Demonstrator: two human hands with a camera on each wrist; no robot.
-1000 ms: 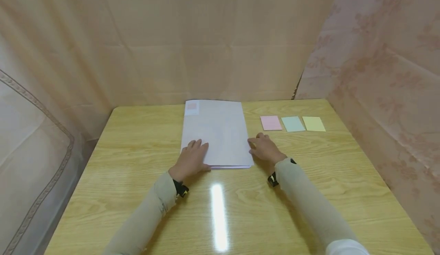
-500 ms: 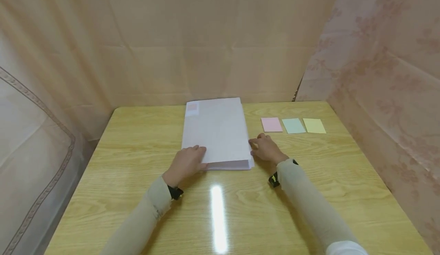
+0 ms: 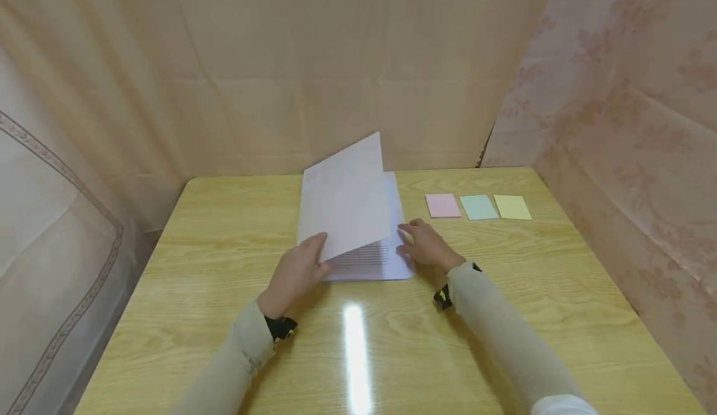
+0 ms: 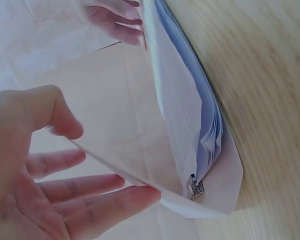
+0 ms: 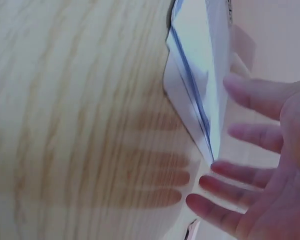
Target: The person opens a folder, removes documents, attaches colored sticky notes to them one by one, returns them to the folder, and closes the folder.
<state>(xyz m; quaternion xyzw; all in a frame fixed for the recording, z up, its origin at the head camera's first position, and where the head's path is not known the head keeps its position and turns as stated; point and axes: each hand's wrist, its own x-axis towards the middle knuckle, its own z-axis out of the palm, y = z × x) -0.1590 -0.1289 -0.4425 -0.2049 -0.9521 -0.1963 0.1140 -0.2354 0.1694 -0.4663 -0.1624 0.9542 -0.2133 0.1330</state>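
Observation:
A white folder lies at the table's far edge, its front cover raised and tilted to the left. Printed sheets show under it in the head view. The left hand pinches the cover's near edge between thumb and fingers. Inside the spine, the left wrist view shows a metal fastener beside the stack of sheets. At the right edge of the sheets is the right hand, with its fingers spread loosely near their side in the right wrist view.
Right of the folder, a pink sticky-note pad, a light green one and a yellow one lie in a row on the wooden table. Curtains hang behind and on both sides.
The folder's cover has lifted from nearly flat and swung up to the left, uncovering printed sheets. The left hand has moved slightly left with it; the right hand stays almost in place.

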